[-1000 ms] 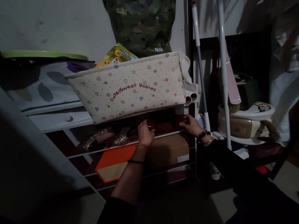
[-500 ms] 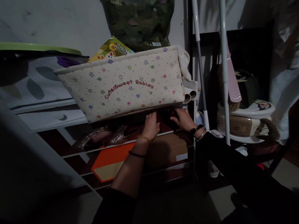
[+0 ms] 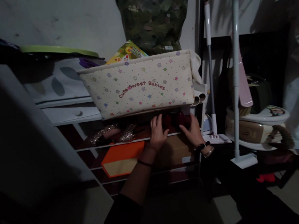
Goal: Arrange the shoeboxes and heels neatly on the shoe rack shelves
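Note:
Two dark red, shiny rounded things [image 3: 180,118], perhaps the backs of a pair of shoes, stand on the upper shelf [image 3: 139,139] of a rack. To the left of them is my left hand [image 3: 157,132], open with its fingers stretched toward the shelf. My right hand [image 3: 193,132] is on their right side, thumb and fingers apart; in the dim light I cannot tell whether it touches them. Glittery high-heeled shoes [image 3: 127,134] lie farther left on the same shelf.
A cream fabric basket [image 3: 140,85] with star prints overhangs the shelf. Below are an orange box [image 3: 122,159] and a brown cardboard box [image 3: 173,151]. Mop poles [image 3: 210,63] stand to the right. A small drawer [image 3: 72,114] is at the left.
My hands have drawn back a little from the shelf, with fingers more spread, and the red things show more clearly between them. The view has shifted, so the scene sits farther right.

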`<state>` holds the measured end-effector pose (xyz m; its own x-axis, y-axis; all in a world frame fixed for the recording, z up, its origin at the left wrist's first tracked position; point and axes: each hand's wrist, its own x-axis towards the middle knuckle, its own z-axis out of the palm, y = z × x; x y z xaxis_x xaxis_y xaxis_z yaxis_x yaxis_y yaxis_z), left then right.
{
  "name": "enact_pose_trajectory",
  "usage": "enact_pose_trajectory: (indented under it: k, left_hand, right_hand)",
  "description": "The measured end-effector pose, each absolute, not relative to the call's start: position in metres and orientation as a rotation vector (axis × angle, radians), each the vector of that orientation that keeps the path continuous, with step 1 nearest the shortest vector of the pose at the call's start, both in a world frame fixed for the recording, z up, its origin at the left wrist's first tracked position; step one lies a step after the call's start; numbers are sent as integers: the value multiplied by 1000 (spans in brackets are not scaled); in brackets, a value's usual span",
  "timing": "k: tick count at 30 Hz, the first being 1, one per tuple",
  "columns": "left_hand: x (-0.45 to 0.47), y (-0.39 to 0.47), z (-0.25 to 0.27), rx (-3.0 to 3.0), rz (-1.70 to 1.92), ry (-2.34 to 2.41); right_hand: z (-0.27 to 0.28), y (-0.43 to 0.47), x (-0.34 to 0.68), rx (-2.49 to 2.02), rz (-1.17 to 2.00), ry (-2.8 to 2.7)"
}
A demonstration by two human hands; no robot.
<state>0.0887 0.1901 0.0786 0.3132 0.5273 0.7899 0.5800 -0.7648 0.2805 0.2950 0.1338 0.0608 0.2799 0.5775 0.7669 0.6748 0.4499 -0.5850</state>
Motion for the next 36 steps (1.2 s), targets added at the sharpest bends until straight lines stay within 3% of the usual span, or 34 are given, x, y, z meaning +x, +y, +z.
enact_pose_trajectory:
  k: [4, 8, 16, 20, 24, 30, 36]
  left_hand:
    - [25, 161, 57, -2216, -1615, -1076]
    - [-75, 156, 48, -1831, -1716, -1388]
    - [-214, 210, 79, -1482, -1872, -2181]
    - [-231, 229, 93, -1862, -1943, -2310]
    - [-232, 235, 100, -2004, -1752, -2336]
    - [-216, 226, 103, -1925, -1525, -2307]
    - [-198, 218, 111, -1951, -1591, -2166]
  right_hand:
    - [53, 92, 258, -1058, -205, -1386]
    - [56, 78, 201, -910, -16, -1606]
    - [116, 162, 106, -1043, 193, -2106]
    - [140, 197, 66, -1219, 140, -2476]
    - [149, 204, 45, -1287, -52, -2705]
    - [146, 197, 57, -1291, -86, -2686]
    - [141, 198, 78, -1272, -119, -2634]
